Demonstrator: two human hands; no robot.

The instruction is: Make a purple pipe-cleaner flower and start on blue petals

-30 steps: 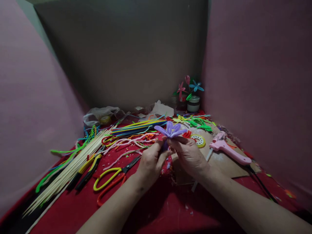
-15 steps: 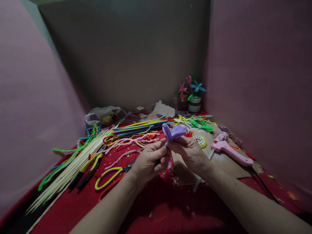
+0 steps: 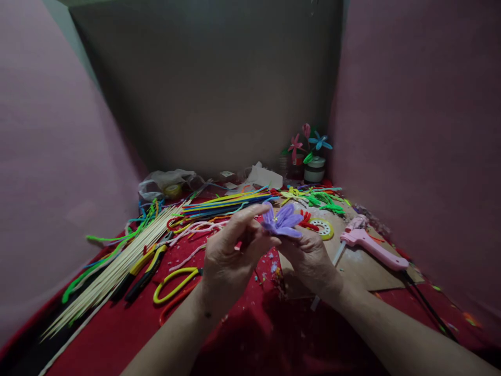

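Note:
A purple pipe-cleaner flower (image 3: 282,220) with several looped petals and a small yellowish centre is held up between both hands above the red cloth. My left hand (image 3: 231,245) pinches a petal at the flower's left side between thumb and fingers. From below and to the right, my right hand (image 3: 307,256) grips the flower's base; its fingertips are partly hidden behind the petals. Scissors (image 3: 177,286) with one yellow and one red handle lie beside my left wrist, their blades hidden by the hand. A piece of cardboard (image 3: 352,271) lies beyond my right hand.
A pink glue gun (image 3: 370,248) and a yellow tape roll (image 3: 324,228) rest on the cardboard. Pliers (image 3: 143,269), bamboo sticks (image 3: 117,266) and coloured pipe cleaners (image 3: 230,201) spread over the left and back. Finished flowers (image 3: 309,141) stand in jars at the back right.
The flower has tipped so its open face and centre now show. My left hand has shifted from the base up to a petal, while the right hand still holds below.

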